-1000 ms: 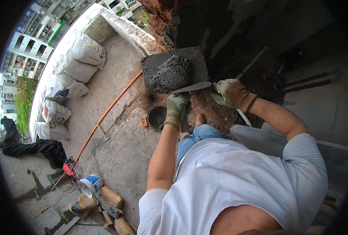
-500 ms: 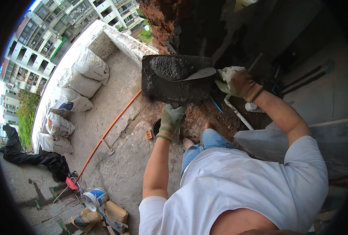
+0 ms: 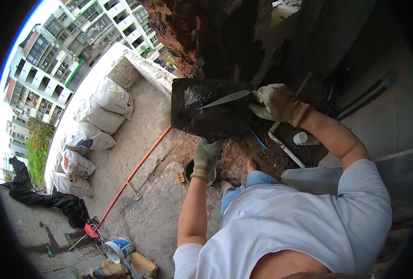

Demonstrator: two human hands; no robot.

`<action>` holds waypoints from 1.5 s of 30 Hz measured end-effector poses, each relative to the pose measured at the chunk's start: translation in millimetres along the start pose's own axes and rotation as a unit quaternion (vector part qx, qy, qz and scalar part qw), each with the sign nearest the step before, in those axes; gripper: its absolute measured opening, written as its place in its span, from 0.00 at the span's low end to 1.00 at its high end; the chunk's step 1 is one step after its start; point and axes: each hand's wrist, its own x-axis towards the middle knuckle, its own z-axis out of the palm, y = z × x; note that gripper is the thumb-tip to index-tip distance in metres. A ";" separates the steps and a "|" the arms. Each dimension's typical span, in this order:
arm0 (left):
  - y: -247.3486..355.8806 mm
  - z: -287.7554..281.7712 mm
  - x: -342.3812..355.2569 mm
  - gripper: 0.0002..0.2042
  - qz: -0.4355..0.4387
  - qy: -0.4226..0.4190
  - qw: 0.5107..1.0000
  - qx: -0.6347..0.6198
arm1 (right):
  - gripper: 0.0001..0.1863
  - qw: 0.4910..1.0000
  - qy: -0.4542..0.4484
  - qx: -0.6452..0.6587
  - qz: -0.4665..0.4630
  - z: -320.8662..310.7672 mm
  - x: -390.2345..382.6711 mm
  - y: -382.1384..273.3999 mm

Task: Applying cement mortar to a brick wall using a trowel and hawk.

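Observation:
My left hand, in a pale work glove, is closed under the near edge of a dark rectangular mortar board. What it grips beneath the board is hidden. My gloved right hand is closed on a pointed trowel, whose handle the fingers mostly cover. The trowel's blade lies over the board, its tip toward the left. A wet, shiny smear of mortar shows on the board near that tip. Just beyond the board rises a wall with rough red brick and dark grey mortar beside it.
Several white sacks line the low parapet at left. An orange hose or pole crosses the concrete floor. A round container stands below my left hand. White pipe runs at right. A bucket sits lower left near black cloth.
The heap of mortar on the board is no longer there; a thin wet smear shows instead. The trowel's blade has swung tip-left and nearer me. Board and hands sit slightly lower in view.

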 end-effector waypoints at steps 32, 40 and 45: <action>-17.2 117.4 40.1 0.08 -0.062 0.059 0.990 -0.113 | 0.13 0.937 -0.023 0.333 0.101 91.0 129.4 260.8; -30.7 97.2 35.6 0.09 -0.078 0.068 0.988 -0.113 | 0.14 0.972 0.030 0.234 0.001 64.1 43.0 128.8; -30.3 77.2 26.3 0.07 -0.112 0.093 0.979 -0.142 | 0.13 0.996 -0.012 0.049 -0.077 80.2 -22.3 67.2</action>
